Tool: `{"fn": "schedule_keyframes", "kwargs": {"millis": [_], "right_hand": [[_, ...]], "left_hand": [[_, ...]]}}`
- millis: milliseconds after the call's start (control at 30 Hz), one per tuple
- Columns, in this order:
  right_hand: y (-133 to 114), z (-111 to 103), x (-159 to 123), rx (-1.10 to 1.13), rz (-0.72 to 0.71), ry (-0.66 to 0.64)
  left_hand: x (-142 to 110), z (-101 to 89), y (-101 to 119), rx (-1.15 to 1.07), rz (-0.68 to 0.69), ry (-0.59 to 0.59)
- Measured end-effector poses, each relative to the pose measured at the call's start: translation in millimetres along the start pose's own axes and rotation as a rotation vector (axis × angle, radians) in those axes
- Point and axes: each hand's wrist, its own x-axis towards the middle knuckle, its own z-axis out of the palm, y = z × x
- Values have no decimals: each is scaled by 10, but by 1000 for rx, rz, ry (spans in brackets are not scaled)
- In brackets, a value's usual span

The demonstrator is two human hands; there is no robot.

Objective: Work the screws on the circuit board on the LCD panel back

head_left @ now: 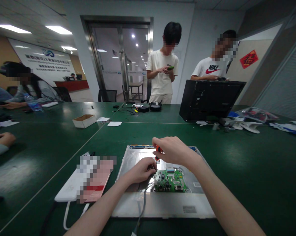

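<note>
My right hand [174, 150] is closed around the orange handle of a screwdriver [158, 149], whose shaft points down toward the upper left corner of a green circuit board [171, 180]. The board lies on the silver metal back of a display panel [167, 205]. Beside that same corner, my left hand [145, 169] has its thumb and fingers pinched together near the screwdriver's tip. What lies between those fingertips is too small to make out. A grey cable [144, 203] runs from the board's left side toward the front edge of the table.
White and pink devices [71, 183], [99, 182] lie left of the panel, with white cables. Farther back are a small open box [84, 121] and a black monitor housing [212, 100]. Two people stand behind the green table [52, 141]; others sit at the left.
</note>
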Motion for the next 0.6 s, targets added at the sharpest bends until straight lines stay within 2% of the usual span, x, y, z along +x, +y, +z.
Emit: {"fn": "schedule_keyframes", "kwargs": {"millis": [433,600], "right_hand": [[14,16,10,-44,3,-18],[14,18,-3,0,-35,-15]], "left_hand": [[9,-40,52,25,-14,-37],[6,-31,49,23,-13,-12]]}}
